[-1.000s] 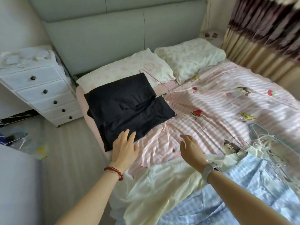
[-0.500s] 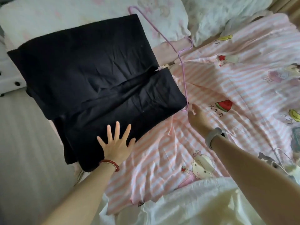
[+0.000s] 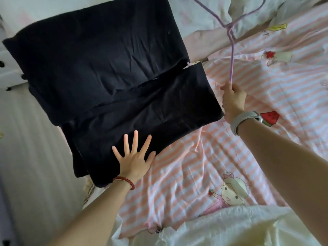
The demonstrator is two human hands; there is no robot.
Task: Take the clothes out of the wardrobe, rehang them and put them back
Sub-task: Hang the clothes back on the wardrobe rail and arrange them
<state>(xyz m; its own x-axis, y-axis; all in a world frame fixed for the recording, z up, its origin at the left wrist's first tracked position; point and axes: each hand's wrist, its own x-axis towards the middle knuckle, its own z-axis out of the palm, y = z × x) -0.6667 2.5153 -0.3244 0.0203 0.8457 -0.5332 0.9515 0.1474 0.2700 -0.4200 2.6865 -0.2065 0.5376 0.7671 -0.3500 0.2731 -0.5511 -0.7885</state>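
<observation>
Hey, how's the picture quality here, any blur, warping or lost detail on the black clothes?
Head view: soft daylight, no glare. The black garment is dark, yet its creases still read. The left hand pressed flat on it is sharp. The right hand pinching the purple hanger is slightly soft. Wide-angle bending shows toward the edges, where the pale cloth at the bottom blurs.

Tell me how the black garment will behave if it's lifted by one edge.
The black garment is probably floppy: it lies creased and folded, draping over the bed edge. Likely light. It may slide on the striped sheet, which could be why the left hand presses it.
</observation>
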